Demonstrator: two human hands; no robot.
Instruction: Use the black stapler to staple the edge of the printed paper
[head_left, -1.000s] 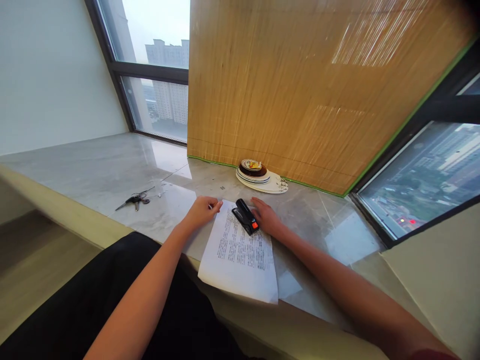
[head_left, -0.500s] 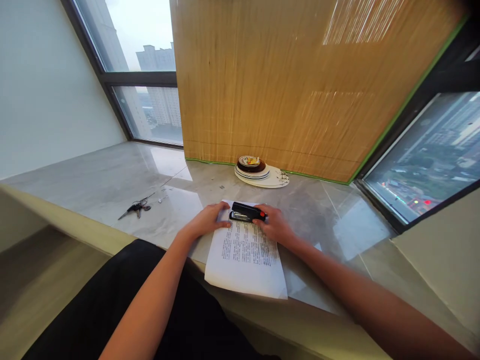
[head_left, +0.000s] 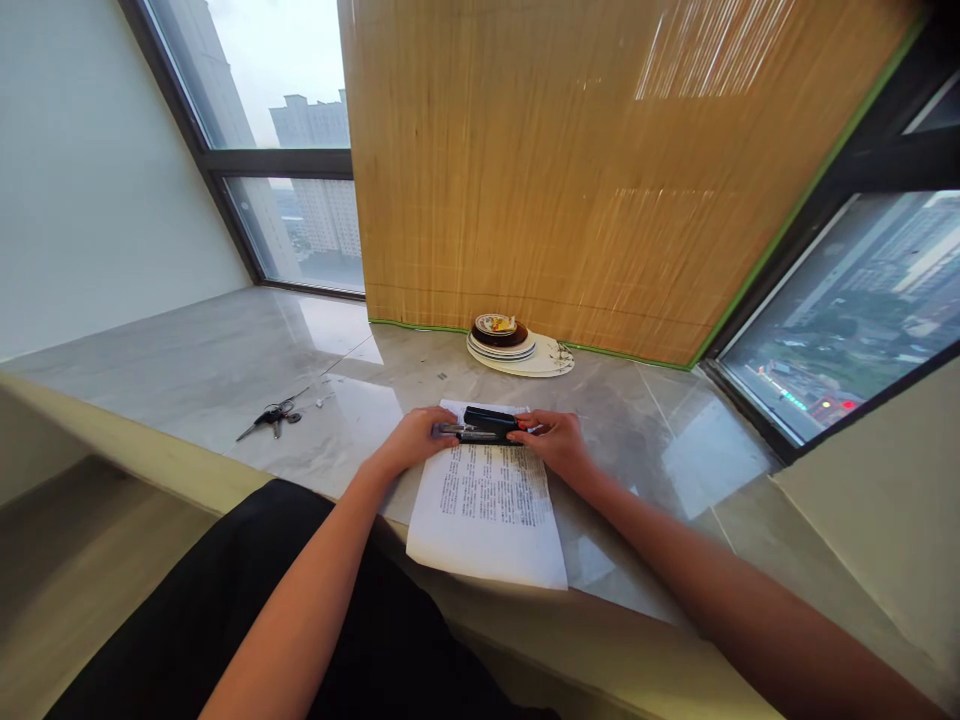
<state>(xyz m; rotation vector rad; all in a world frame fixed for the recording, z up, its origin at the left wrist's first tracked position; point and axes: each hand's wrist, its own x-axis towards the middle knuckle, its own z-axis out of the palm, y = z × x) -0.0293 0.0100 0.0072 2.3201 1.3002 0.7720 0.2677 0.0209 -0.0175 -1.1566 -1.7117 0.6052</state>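
A black stapler (head_left: 491,420) lies crosswise over the top of a printed sheet of paper (head_left: 487,530). My right hand (head_left: 559,440) pinches its right end, beside a small red part. At the other end, my left hand (head_left: 421,437) has fingers and thumb closed around a slim metal piece (head_left: 450,428) that sticks out of the stapler's left end. Whether staples sit inside cannot be made out. The sheet's lower edge reaches the front edge of the ledge.
A bunch of keys (head_left: 271,418) lies on the grey marble ledge (head_left: 180,350) to the left. Farther back, stacked plates (head_left: 501,343) stand partly on an oval white board (head_left: 556,360). Behind them hangs a bamboo blind (head_left: 525,180), with windows either side.
The metal piece now protrudes from the stapler's left end into my left hand, whose fingers have closed. My right hand has shifted slightly right along the stapler's end.
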